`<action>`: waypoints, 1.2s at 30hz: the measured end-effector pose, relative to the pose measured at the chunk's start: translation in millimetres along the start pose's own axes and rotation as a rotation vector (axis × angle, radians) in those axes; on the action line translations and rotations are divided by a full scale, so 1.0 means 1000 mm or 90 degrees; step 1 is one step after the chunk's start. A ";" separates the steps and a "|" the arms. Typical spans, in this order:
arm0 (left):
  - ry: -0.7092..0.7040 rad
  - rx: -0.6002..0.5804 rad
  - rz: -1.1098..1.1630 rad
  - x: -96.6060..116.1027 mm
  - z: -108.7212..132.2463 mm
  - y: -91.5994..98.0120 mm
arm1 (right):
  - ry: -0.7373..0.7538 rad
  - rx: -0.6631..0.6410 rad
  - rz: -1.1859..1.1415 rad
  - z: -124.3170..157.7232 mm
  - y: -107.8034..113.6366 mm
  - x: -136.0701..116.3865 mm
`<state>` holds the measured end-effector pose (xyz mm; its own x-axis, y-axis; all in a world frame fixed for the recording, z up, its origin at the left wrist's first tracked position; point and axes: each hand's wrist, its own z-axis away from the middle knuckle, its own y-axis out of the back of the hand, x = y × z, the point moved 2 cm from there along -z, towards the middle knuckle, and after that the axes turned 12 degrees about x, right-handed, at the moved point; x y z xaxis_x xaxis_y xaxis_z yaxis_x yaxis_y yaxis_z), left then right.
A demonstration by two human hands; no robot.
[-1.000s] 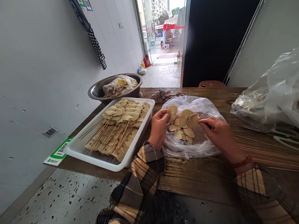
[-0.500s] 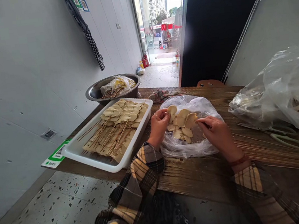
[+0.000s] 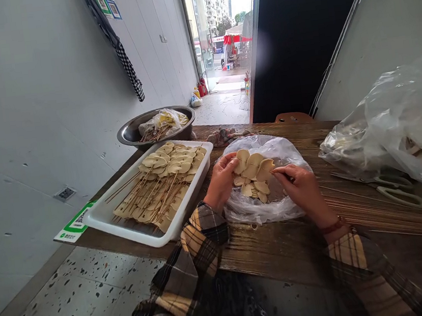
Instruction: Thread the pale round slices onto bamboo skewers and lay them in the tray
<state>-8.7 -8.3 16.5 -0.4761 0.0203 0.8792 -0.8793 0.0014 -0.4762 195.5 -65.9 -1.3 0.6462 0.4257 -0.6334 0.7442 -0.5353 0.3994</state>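
Note:
My left hand (image 3: 222, 179) pinches a row of pale round slices (image 3: 252, 165) threaded side by side above an open clear plastic bag (image 3: 279, 210). My right hand (image 3: 302, 186) is closed at the right end of that row, apparently on the thin skewer, which I can hardly see. Loose slices (image 3: 254, 189) lie in the bag under both hands. A white tray (image 3: 131, 227) to the left holds several finished skewers of slices (image 3: 163, 179).
A metal bowl (image 3: 133, 131) with a bag and sticks stands behind the tray. A large crumpled plastic bag (image 3: 403, 124) and white-handled scissors (image 3: 396, 194) lie at the right. Bare bamboo skewers (image 3: 387, 213) are spread across the wooden table (image 3: 284, 251). A doorway opens ahead.
My hands have drawn a little closer together and the row of slices sits tighter between them. The view has shifted slightly.

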 end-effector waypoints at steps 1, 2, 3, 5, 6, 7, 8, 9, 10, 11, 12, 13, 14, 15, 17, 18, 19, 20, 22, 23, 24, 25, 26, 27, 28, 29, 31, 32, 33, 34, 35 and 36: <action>0.014 -0.014 0.005 -0.001 0.000 -0.001 | -0.002 0.002 -0.004 0.000 0.000 -0.001; 0.025 -0.031 0.001 -0.002 0.001 -0.002 | -0.005 0.004 -0.007 -0.001 0.001 -0.002; 0.035 -0.047 -0.008 -0.003 0.001 -0.002 | -0.008 0.004 -0.007 -0.001 0.001 -0.003; 0.043 -0.058 -0.027 -0.004 0.001 -0.003 | -0.011 -0.003 -0.007 -0.002 0.001 -0.004; 0.043 -0.054 -0.031 -0.005 0.001 -0.002 | -0.012 -0.006 -0.010 -0.002 0.001 -0.004; 0.041 -0.048 -0.033 -0.006 0.001 -0.002 | -0.012 -0.011 -0.012 -0.001 0.001 -0.004; 0.037 -0.043 -0.033 -0.006 0.001 -0.001 | -0.012 -0.015 -0.015 -0.001 0.001 -0.004; 0.033 -0.040 -0.034 -0.007 0.001 -0.001 | -0.012 -0.018 -0.016 -0.001 0.000 -0.004; 0.026 -0.037 -0.040 -0.007 0.001 -0.001 | -0.012 -0.018 -0.018 -0.001 0.000 -0.003; 0.016 -0.033 -0.049 -0.007 0.001 -0.001 | -0.012 -0.018 -0.018 -0.001 0.000 -0.003; 0.006 -0.027 -0.059 -0.006 0.001 -0.001 | -0.013 -0.018 -0.018 -0.001 0.000 -0.003; 0.000 -0.024 -0.066 -0.006 0.001 -0.002 | -0.014 -0.017 -0.018 -0.001 0.000 -0.003; 0.001 -0.023 -0.066 -0.006 0.002 -0.003 | -0.015 -0.013 -0.018 -0.001 0.000 -0.003; 0.008 -0.025 -0.054 -0.005 0.002 -0.003 | -0.015 -0.008 -0.019 -0.001 0.001 -0.003; 0.037 -0.034 -0.003 -0.004 0.003 -0.004 | -0.014 -0.001 -0.020 -0.001 0.001 -0.004; 0.053 -0.039 0.025 -0.003 0.003 -0.005 | -0.012 0.000 -0.020 -0.001 0.000 -0.004; 0.066 -0.042 0.047 -0.003 0.004 -0.005 | -0.012 -0.001 -0.022 -0.001 0.000 -0.004; 0.079 -0.047 0.061 -0.003 0.004 -0.005 | -0.011 -0.003 -0.024 -0.001 0.000 -0.004; 0.104 -0.058 0.073 -0.005 0.004 -0.006 | -0.013 -0.007 -0.027 0.000 -0.001 -0.004; 0.114 -0.061 0.077 -0.006 0.004 -0.006 | -0.013 -0.008 -0.028 0.000 -0.001 -0.004; 0.122 -0.062 0.080 -0.008 0.004 -0.006 | -0.012 -0.010 -0.029 0.000 -0.001 -0.004; 0.128 -0.060 0.082 -0.010 0.004 -0.006 | -0.010 -0.013 -0.029 0.000 -0.002 -0.004; 0.131 -0.057 0.082 -0.011 0.003 -0.006 | -0.007 -0.018 -0.028 0.000 -0.002 -0.004; 0.131 -0.054 0.081 -0.012 0.003 -0.006 | -0.004 -0.023 -0.025 0.000 -0.002 -0.004; 0.128 -0.050 0.078 -0.013 0.002 -0.005 | -0.002 -0.027 -0.018 0.000 -0.001 -0.004; 0.123 -0.045 0.077 -0.013 0.001 -0.005 | 0.000 -0.030 -0.009 0.000 -0.001 -0.004; 0.108 -0.030 0.079 -0.013 -0.001 -0.003 | 0.000 -0.029 0.015 0.000 0.001 -0.004; 0.102 -0.023 0.080 -0.012 -0.001 -0.002 | 0.001 -0.025 0.028 -0.001 0.002 -0.004; 0.098 -0.017 0.082 -0.012 -0.002 -0.002 | 0.003 -0.022 0.040 -0.001 0.003 -0.004; 0.096 -0.013 0.082 -0.011 -0.002 -0.001 | 0.008 -0.020 0.051 -0.001 0.004 -0.003; 0.097 -0.011 0.082 -0.011 -0.002 -0.001 | 0.015 -0.021 0.061 -0.001 0.005 -0.003; 0.099 -0.010 0.082 -0.011 -0.002 -0.001 | 0.022 -0.023 0.070 -0.001 0.005 -0.003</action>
<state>-2.5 -6.2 7.6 -0.5760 0.1761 0.7983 -0.8104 0.0049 -0.5858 197.0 -69.1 3.5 0.7288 0.3912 -0.5619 0.6742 -0.5536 0.4890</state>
